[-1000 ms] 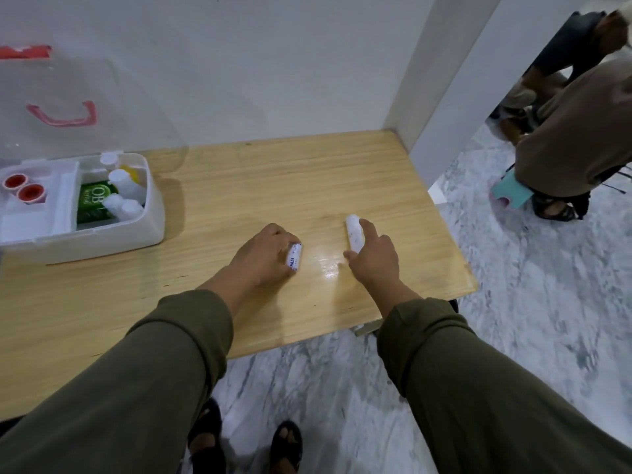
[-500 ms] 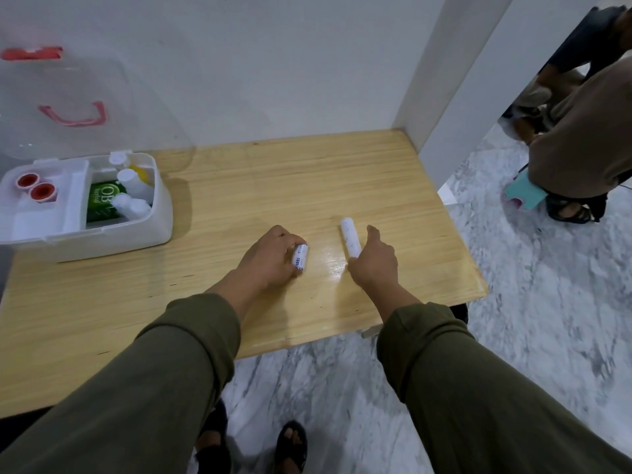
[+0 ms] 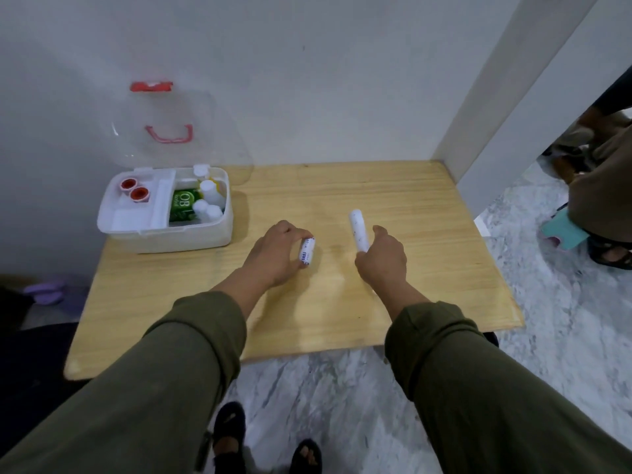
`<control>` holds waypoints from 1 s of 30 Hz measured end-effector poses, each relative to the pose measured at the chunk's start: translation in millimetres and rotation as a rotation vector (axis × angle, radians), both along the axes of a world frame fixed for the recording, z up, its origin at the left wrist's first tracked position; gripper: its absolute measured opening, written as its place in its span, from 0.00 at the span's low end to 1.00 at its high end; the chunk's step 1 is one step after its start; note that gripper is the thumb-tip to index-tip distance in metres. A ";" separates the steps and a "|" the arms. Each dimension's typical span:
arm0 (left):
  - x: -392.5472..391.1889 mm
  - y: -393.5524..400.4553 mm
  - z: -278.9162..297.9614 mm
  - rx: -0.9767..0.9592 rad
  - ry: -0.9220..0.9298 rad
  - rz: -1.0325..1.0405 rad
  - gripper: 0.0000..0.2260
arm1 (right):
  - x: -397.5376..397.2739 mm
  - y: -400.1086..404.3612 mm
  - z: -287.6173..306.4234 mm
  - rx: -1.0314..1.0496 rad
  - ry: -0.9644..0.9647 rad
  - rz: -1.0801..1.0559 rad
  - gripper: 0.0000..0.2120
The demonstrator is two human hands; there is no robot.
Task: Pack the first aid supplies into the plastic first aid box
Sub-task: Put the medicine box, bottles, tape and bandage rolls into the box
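Right hand [image 3: 381,256] has lifted the long roll [image 3: 358,229]; left hand [image 3: 277,253] grips the short roll [image 3: 306,251]

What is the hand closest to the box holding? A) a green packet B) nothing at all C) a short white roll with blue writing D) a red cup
C: the left hand is nearest the open first aid box, and its fingers are closed around a short white roll with blue print, just above or on the wooden table.
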State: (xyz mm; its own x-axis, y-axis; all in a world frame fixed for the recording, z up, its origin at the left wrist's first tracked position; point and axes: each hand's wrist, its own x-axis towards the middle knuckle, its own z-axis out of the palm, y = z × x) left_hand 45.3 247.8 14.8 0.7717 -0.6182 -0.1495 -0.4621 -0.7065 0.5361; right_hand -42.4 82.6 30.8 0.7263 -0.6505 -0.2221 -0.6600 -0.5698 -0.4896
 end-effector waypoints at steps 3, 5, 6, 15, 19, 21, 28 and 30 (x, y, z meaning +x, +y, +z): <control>10.1 24.7 21.9 -0.017 -0.044 0.048 0.25 | 17.1 20.1 17.8 -0.022 -0.026 0.045 0.27; 16.9 45.0 36.6 -0.042 -0.073 0.074 0.25 | 29.2 37.1 30.1 -0.039 -0.050 0.081 0.28; 20.6 55.9 43.3 -0.054 -0.087 0.088 0.25 | 35.2 46.4 36.3 -0.045 -0.066 0.099 0.28; 67.1 156.5 87.8 -0.051 -0.199 0.210 0.25 | 89.7 148.7 77.8 0.018 -0.212 0.243 0.30; 89.8 199.3 89.1 -0.036 -0.197 0.241 0.25 | 111.1 195.4 77.3 0.121 -0.263 0.265 0.30; 102.8 218.0 85.2 -0.018 -0.202 0.253 0.26 | 123.1 216.1 72.7 0.112 -0.270 0.293 0.30; 138.6 254.6 56.9 0.041 -0.146 0.263 0.28 | 157.6 261.2 44.9 0.025 -0.189 0.299 0.30; 144.1 257.6 50.6 0.060 -0.130 0.247 0.28 | 162.7 267.1 36.9 -0.024 -0.143 0.292 0.30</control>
State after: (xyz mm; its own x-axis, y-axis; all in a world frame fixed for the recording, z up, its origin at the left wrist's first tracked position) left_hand 189.4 505.4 65.3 0.9128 -0.4023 -0.0704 -0.3343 -0.8349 0.4372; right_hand 120.3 349.7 67.7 0.9057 -0.4138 -0.0920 -0.3927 -0.7373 -0.5496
